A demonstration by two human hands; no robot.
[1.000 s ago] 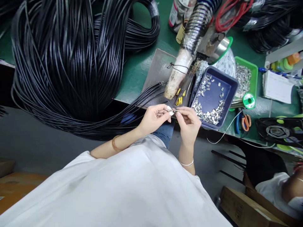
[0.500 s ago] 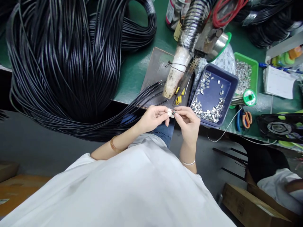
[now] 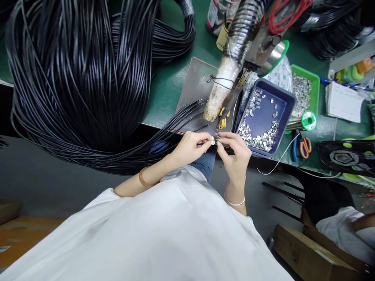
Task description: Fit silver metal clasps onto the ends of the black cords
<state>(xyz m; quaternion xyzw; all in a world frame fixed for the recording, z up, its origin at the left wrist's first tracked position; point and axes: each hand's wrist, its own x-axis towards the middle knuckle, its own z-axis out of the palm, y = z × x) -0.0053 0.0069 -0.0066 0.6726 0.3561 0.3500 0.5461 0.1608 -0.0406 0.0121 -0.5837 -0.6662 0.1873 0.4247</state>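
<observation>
Black cables [image 3: 82, 78] sag off the bench [image 3: 164, 91], their ends [image 3: 199, 102] on a brown board [image 3: 195, 84], likely within easy reach. The left hand [image 3: 191, 146] and right hand [image 3: 238, 153] pinch 1 tiny part [image 3: 217, 139] between their fingertips, unidentifiable, perhaps for fine control. Beside them, a blue tray [image 3: 265, 115] presumably keeps metal clips [image 3: 266, 143] handy.

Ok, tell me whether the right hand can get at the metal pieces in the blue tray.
Probably yes: the right hand is beside the blue tray, whose open top leaves the metal pieces uncovered. It seems to be pinching a small item, though, so may need freeing first.
</observation>
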